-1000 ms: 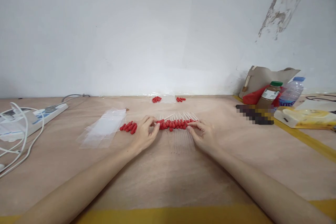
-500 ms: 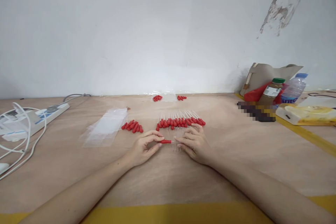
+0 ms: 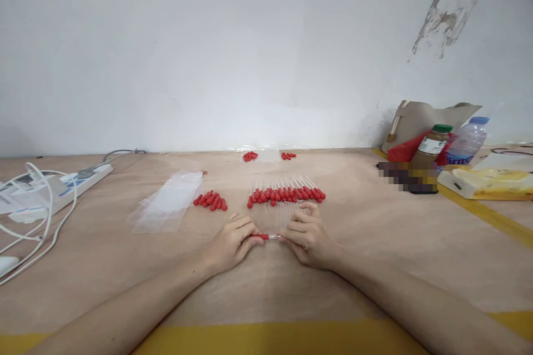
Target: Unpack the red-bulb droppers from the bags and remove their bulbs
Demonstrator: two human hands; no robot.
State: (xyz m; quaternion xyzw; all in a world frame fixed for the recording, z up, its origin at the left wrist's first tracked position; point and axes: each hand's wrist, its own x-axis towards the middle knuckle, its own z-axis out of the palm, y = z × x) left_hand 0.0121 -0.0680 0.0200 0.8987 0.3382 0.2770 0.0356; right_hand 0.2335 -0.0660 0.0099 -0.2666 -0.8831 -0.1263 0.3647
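Note:
My left hand [image 3: 235, 241] pinches a red rubber bulb [image 3: 260, 237] between thumb and fingers. The bulb sits on the end of a clear glass dropper tube [image 3: 273, 237], whose other part my right hand [image 3: 310, 239] grips; the fingers hide much of it. Just beyond my hands, several bare clear tubes [image 3: 277, 213] lie on the brown tabletop. Behind those is a row of droppers [image 3: 287, 194] with red bulbs toward me and tubes pointing away. Left of the row, loose red bulbs [image 3: 211, 200] lie in a small pile.
Clear plastic bags [image 3: 166, 202] lie flat at the left. Near the wall are more red bulbs [image 3: 250, 156] by clear plastic. A power strip [image 3: 91, 177] with white cables [image 3: 52, 216] stands far left; bottles [image 3: 433, 144], a beige bag [image 3: 416, 116] and a yellow-white packet [image 3: 491, 183] stand right.
Both hands have come slightly nearer to me with the bulb and tube. My left fingers have closed further over the bulb, so less of it shows.

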